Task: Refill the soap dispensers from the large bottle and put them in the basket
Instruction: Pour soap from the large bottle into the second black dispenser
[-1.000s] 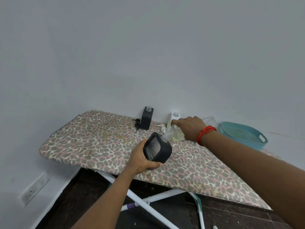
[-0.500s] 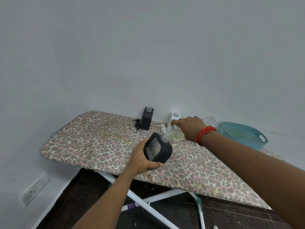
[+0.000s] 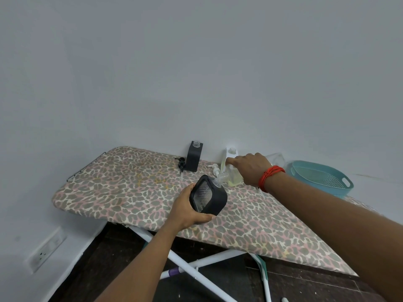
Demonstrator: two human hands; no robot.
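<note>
1. The black dispenser (image 3: 212, 198) is gripped round its body by the left hand (image 3: 187, 211) and tilted above the ironing board (image 3: 130, 188). Its matte sleeve is judged easy to hold.
2. The large bottle (image 3: 233, 177), tipped neck-to-neck against it, is clasped by the right hand (image 3: 253, 168). It is judged light, soft-walled and possibly soap-slick.
3. The basket (image 3: 301, 171) is set at the board's right end, apart from both.
4. The padded board is carried on folding legs, is judged liable to wobble, and is backed closely by a plain wall.

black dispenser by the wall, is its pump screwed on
No, that dispenser has a bare open neck; a black pump lies beside it.
</note>
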